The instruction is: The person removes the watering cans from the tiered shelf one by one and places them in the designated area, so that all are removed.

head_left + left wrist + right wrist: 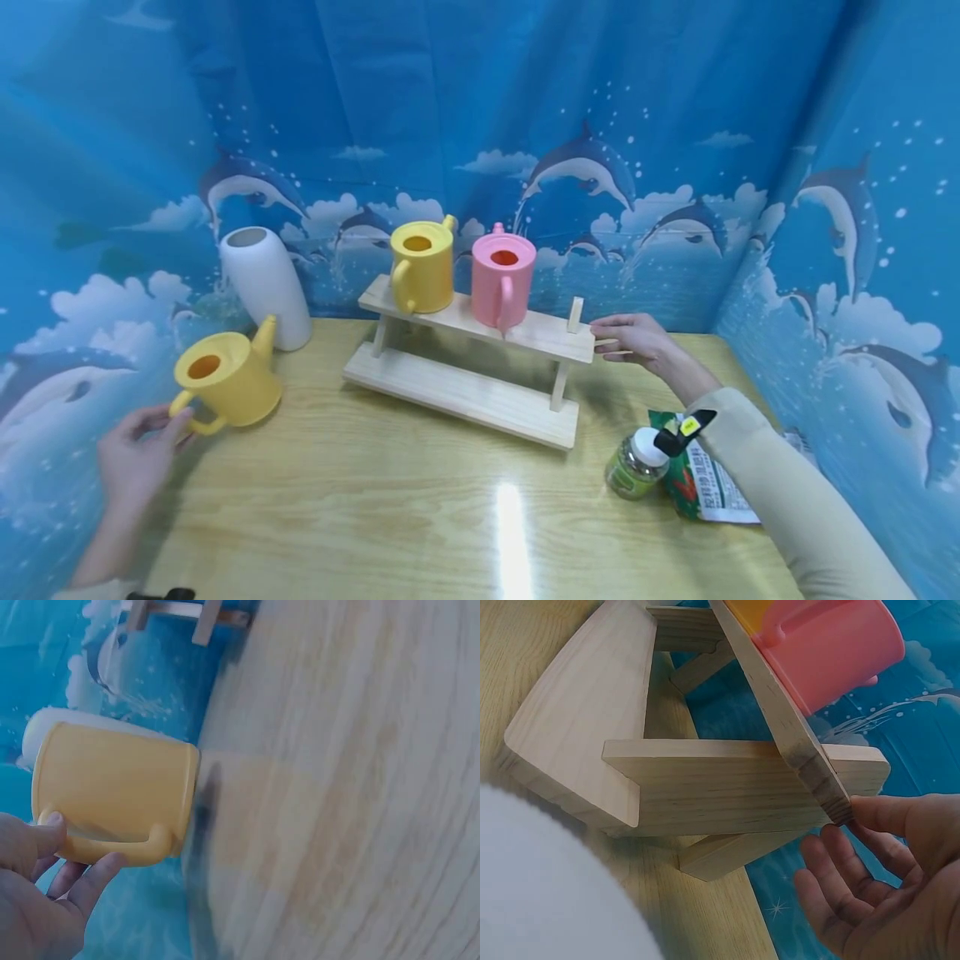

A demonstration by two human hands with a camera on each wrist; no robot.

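Observation:
At the left of the head view, my left hand (138, 454) grips the handle of a yellow watering can (232, 383). Thumb and fingers wrap that handle in the left wrist view, where the can (112, 780) looks upright beside the wall cloth. My right hand (633, 337) is at the right end of a two-tier wooden shelf (465, 396). In the right wrist view its thumb and forefinger pinch the end of the upper board (799, 757); the other fingers are loosely bent below. A second yellow watering can (423, 271) and a pink one (501, 283) stand on the upper board.
A white vase (266, 287) stands behind the held can. Right of the shelf are a white-lidded jar (636, 467) and a green packet (712, 487), partly under the right forearm. Blue dolphin-print cloth (480, 108) closes off the table's back and sides.

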